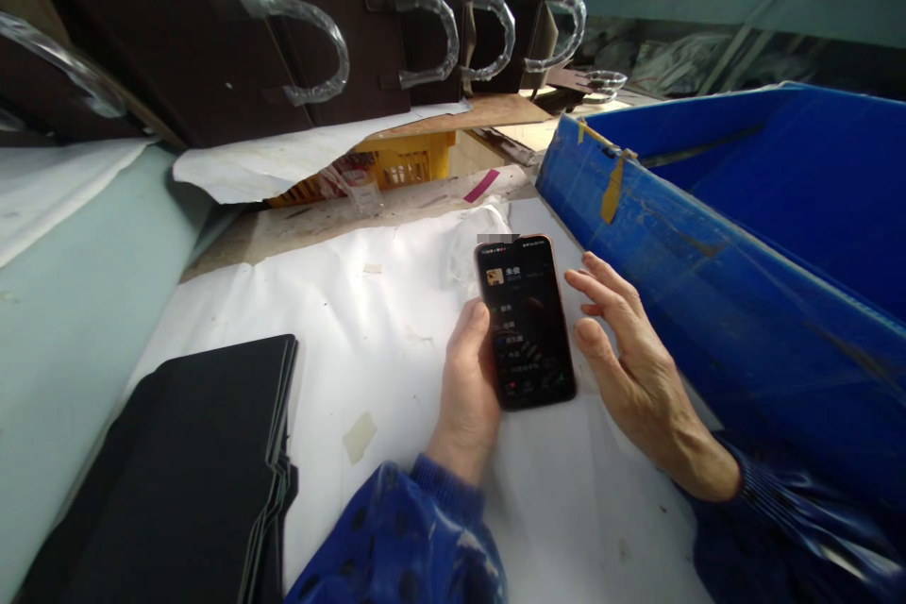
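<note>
1. The left hand [467,387] is closed around a phone [526,321], thumb on its lit screen, above the white-covered desk [340,321].
2. The right hand [623,349] hovers open, fingers spread, just beside the phone.
3. The blue bin [708,245] stands near; contents hidden.

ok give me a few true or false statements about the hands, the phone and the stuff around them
1. The left hand holds a smartphone with its screen lit. True.
2. The right hand grips the phone from above. False: it is open beside the phone, fingers spread near its right edge.
3. A blue plastic bin stands to the right of the hands. True.
4. A stack of flat black sheets lies on top of the phone. False: the stack lies at lower left on the white paper, apart from the phone.
5. Dark bags with clear plastic handles stand at the back. True.
</note>
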Demonstrator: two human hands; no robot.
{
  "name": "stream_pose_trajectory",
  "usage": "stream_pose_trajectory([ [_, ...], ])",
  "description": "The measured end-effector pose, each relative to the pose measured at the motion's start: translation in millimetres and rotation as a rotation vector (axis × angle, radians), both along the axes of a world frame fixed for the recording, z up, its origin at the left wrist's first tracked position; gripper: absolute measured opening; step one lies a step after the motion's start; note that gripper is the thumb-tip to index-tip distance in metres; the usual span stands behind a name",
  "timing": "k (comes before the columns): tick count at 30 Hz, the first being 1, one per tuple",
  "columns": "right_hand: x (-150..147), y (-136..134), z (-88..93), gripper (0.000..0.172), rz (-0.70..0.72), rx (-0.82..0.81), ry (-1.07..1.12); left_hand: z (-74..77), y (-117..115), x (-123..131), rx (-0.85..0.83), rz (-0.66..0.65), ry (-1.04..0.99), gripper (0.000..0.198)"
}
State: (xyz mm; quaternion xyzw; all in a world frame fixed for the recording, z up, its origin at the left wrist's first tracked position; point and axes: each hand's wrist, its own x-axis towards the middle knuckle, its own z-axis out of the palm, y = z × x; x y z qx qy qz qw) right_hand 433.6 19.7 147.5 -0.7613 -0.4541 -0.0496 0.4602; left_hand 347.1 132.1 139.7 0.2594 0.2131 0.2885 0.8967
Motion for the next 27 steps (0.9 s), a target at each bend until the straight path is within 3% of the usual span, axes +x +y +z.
stream_pose_trajectory([
  [8, 2.8, -0.2, -3.1, 0.044, -0.005, 0.029, 0.165, 4.0, -0.6, 0.5, -0.019, 0.008, 0.010, 0.027],
  [15, 3.1, 2.2, -5.0, 0.053, -0.007, 0.047, 0.293, 10.7, 0.5, 1.6, -0.166, 0.029, 0.010, 0.035],
  [22, 1.4, 2.6, -1.3, 0.060, -0.008, 0.010, 0.372, 8.2, 0.9, 1.6, -0.163, 0.012, -0.039, 0.038],
  [27, 0.5, 2.7, -1.3, 0.055, 0.003, 0.022, 0.381, 10.5, 1.3, 1.9, -0.161, 0.005, -0.056, 0.045],
])
